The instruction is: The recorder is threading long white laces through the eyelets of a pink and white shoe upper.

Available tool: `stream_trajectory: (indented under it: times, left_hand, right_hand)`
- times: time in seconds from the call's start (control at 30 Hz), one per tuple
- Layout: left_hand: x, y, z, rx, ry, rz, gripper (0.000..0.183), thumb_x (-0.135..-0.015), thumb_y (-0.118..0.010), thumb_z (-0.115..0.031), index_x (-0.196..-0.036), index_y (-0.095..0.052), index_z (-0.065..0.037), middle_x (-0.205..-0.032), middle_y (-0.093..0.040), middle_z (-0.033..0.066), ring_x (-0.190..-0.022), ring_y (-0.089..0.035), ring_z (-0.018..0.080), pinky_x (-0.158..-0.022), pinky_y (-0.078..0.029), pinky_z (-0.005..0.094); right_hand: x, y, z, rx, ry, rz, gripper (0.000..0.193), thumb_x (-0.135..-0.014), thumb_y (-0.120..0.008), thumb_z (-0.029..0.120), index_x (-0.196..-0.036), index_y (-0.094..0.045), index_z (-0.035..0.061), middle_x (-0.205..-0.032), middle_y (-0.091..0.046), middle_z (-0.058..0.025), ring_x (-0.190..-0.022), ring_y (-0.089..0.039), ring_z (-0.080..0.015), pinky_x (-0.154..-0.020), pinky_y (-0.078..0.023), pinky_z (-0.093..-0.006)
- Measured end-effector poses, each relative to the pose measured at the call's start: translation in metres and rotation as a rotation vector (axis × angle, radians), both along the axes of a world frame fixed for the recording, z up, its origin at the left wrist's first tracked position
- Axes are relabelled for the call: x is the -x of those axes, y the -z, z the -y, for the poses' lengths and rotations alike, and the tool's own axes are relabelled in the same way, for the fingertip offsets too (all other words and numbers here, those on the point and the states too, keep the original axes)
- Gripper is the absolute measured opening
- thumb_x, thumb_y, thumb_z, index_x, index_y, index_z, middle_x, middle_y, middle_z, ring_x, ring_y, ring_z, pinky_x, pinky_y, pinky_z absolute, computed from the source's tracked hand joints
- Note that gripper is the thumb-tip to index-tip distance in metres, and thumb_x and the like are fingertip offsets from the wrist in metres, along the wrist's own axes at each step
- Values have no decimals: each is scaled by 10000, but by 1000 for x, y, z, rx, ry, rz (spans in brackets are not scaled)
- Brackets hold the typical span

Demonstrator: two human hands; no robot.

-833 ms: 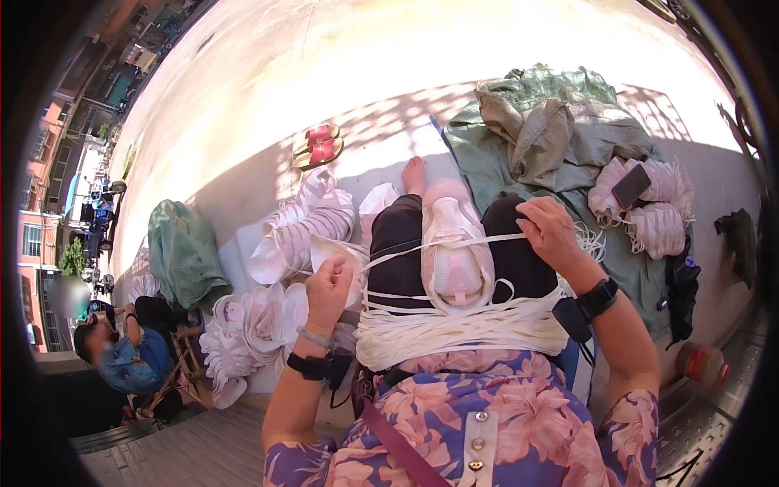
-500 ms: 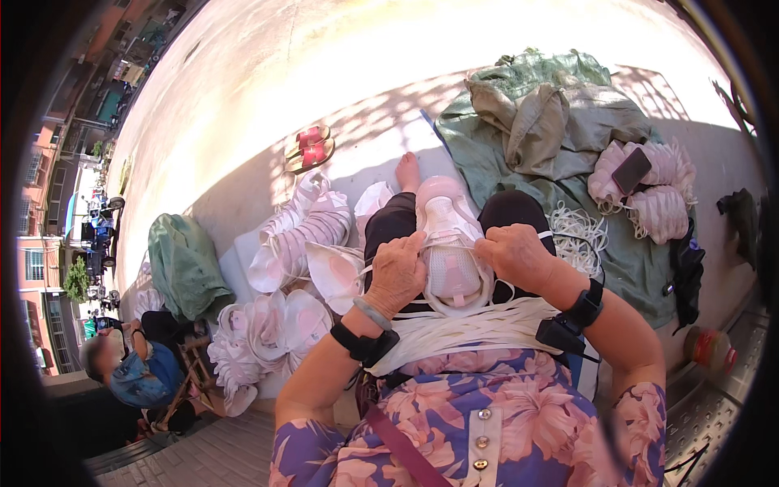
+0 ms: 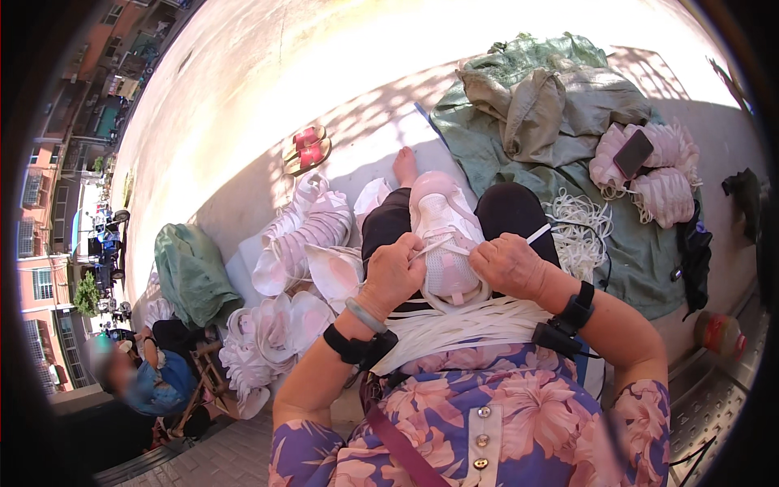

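A pink and white shoe upper [image 3: 443, 213] lies between my knees, its mesh tongue showing near my body. A white shoelace [image 3: 445, 247] runs across it from hand to hand. My left hand [image 3: 393, 271], closed in a pinch at the left edge of the upper, grips one part of the lace. At the right edge, my right hand [image 3: 510, 265] is closed on another part, and a flat lace end sticks out past its knuckles. A bundle of loose white laces [image 3: 462, 331] is spread over my lap.
Stacked shoe uppers [image 3: 304, 235] lie to the left, beside a green sack [image 3: 191, 272]. Red sandals [image 3: 307, 149] sit farther off. On the right, a green cloth [image 3: 641, 284] carries a lace heap [image 3: 580, 235]; bundled uppers [image 3: 664, 195] hold a phone [image 3: 633, 154]. Another person [image 3: 154, 381] sits at left.
My hands have drawn the lace up so it now crosses over the upper. A lace end now stands out beyond my right hand. The view has shifted slightly.
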State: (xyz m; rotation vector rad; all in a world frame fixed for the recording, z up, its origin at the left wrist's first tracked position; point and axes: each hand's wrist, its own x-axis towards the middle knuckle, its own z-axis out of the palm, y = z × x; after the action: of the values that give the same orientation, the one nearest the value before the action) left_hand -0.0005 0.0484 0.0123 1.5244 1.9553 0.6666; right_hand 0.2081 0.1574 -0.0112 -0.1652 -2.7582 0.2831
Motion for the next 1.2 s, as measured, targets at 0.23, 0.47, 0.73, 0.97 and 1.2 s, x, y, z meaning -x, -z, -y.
stream_trajectory:
  times: [0.23,0.47,0.73,0.97,1.2]
  left_hand:
    - [3,2,-17,188,-207,644,100,-857,-587,-107,-885,-568,-13,-704,-583,-12,-557,-488,19,-505,-415,156]
    - [-6,-14,-25,15,76,18,123,-850,-603,-132,-841,-610,-9,-608,-573,65,-522,-525,114,-501,-427,272]
    - [-10,-21,-9,-30,246,-426,116,-831,-594,-136,-910,-618,-55,-685,-605,166,-631,-605,338,-529,-459,381]
    - [-10,-16,-8,-138,178,-430,81,-856,-549,-142,-820,-543,-70,-602,-559,136,-557,-573,336,-476,-432,397]
    - [-3,-15,-5,-110,194,-500,116,-856,-576,-165,-794,-538,-75,-598,-542,142,-552,-551,346,-465,-406,398]
  right_hand:
    - [2,6,3,151,46,-40,100,-714,-564,132,-770,-514,66,-665,-525,-46,-578,-580,-200,-542,-433,-316]
    - [-7,0,0,194,40,-59,103,-714,-572,137,-776,-518,74,-677,-553,-38,-594,-593,-205,-548,-440,-320]
    - [-33,-10,2,262,-127,2,123,-664,-611,135,-718,-512,86,-630,-547,-30,-570,-586,-209,-526,-433,-320]
    - [-35,-12,-11,262,-37,-58,88,-671,-596,132,-686,-518,94,-594,-530,-23,-546,-572,-215,-506,-428,-331]
    - [-30,-16,-37,174,198,-184,55,-703,-575,97,-753,-558,111,-635,-535,-21,-586,-582,-213,-530,-435,-328]
